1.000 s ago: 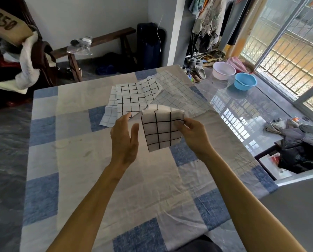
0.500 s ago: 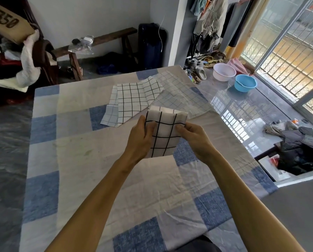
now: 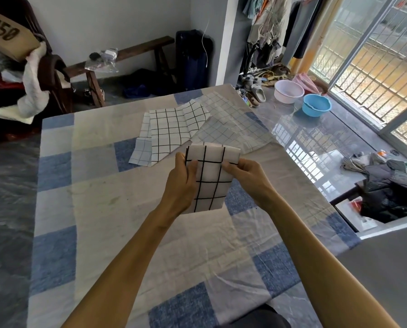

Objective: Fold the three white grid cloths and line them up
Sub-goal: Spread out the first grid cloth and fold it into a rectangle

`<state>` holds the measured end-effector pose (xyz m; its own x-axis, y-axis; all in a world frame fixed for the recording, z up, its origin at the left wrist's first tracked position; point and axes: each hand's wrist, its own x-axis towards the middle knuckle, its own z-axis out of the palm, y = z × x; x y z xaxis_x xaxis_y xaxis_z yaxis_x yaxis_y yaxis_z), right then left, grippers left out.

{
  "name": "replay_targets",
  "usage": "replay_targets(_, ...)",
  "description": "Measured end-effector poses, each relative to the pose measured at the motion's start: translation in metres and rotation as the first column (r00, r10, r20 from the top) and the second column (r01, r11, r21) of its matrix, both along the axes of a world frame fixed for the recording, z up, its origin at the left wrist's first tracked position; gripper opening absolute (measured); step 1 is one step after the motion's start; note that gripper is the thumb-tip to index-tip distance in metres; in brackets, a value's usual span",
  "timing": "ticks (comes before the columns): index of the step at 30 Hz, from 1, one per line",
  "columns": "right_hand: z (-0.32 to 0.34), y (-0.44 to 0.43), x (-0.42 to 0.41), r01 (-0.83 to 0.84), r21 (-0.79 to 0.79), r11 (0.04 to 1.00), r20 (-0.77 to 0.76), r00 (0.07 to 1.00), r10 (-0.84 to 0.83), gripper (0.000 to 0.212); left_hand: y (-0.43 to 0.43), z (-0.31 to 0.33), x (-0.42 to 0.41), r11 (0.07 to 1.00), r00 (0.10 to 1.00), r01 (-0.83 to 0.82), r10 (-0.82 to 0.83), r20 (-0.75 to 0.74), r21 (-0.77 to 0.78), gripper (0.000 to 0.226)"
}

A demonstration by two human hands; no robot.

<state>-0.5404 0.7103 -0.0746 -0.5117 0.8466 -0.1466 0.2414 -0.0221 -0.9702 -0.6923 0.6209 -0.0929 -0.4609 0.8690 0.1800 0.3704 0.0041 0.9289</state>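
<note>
Hanging between both hands [image 3: 181, 183] [image 3: 247, 179], pinched: folded grid cloth [image 3: 209, 183].

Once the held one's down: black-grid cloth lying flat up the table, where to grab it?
Probably the near corner of the black-grid cloth, coming from the person's side. It lies flat atop a faint-grid cloth and its right edge sits against another, so that corner is freest. Both the left hand and right hand now hold the folded cloth.

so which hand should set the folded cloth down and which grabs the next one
Likely the left hand sets the folded cloth down; the right hand sits nearer the flat cloths.
</note>
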Motion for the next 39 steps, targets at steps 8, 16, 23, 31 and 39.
replay_targets(8,0.01,0.004,-0.002,0.2,-0.196,0.96,-0.136,0.964,-0.228,0.017,0.001,-0.002,0.001,0.995,0.997,0.077,-0.078,-0.018,-0.064,0.017)
replay_targets(16,0.011,0.008,0.004,0.309,-0.278,0.91,-0.178,0.914,-0.365,0.01,-0.003,-0.016,-0.003,0.99,0.986,0.087,-0.102,-0.131,-0.114,0.024)
replay_targets(23,-0.001,0.004,0.003,0.21,0.847,0.488,0.026,0.902,-0.432,0.062,0.005,-0.012,-0.015,0.987,0.805,0.122,-0.162,-0.571,-0.107,0.012)
replay_targets(31,-0.008,0.0,-0.019,-0.348,0.82,0.455,0.472,0.86,-0.192,0.01,0.003,-0.007,-0.015,0.997,0.896,0.062,-0.076,-0.438,-0.046,0.014)
replay_targets(39,-0.009,0.0,-0.015,-0.174,0.717,0.675,0.356,0.924,-0.14,0.012,-0.007,0.0,-0.021,0.994,0.975,-0.051,0.07,-0.21,0.094,0.008)
